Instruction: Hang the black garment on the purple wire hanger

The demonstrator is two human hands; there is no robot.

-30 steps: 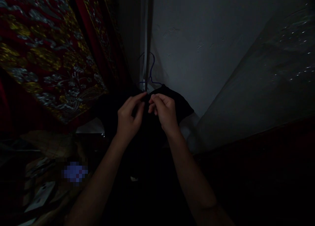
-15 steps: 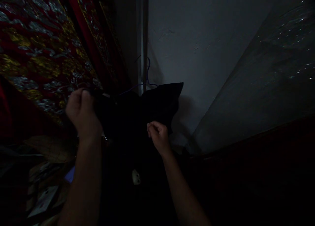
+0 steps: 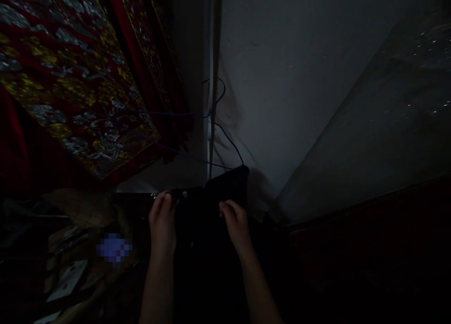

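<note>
A black garment (image 3: 227, 185) hangs from the right end of a thin blue wire hanger (image 3: 234, 145); the cloth is too dark to tell its kind. The hanger's hook goes round an upright metal pole (image 3: 213, 46), and its left arm is bare. My left hand (image 3: 162, 220) is closed on the garment's upper edge, near a small pale spot, below the hanger. Pinched fingers of my right hand (image 3: 236, 220) hold the front of the cloth just below its right corner. The lower garment fades into darkness.
On the left hangs a red cloth (image 3: 77, 89) with gold and silver embroidery. A grey wall (image 3: 275, 79) stands behind the pole, with a shiny clear sheet (image 3: 380, 126) over its right part. Several dim items, including a white card-like object (image 3: 68, 280), lie at lower left.
My left hand has moved right and down with the garment's edge, which has come off the hanger's left arm. The right corner has dropped, and my right hand is slightly lower.
</note>
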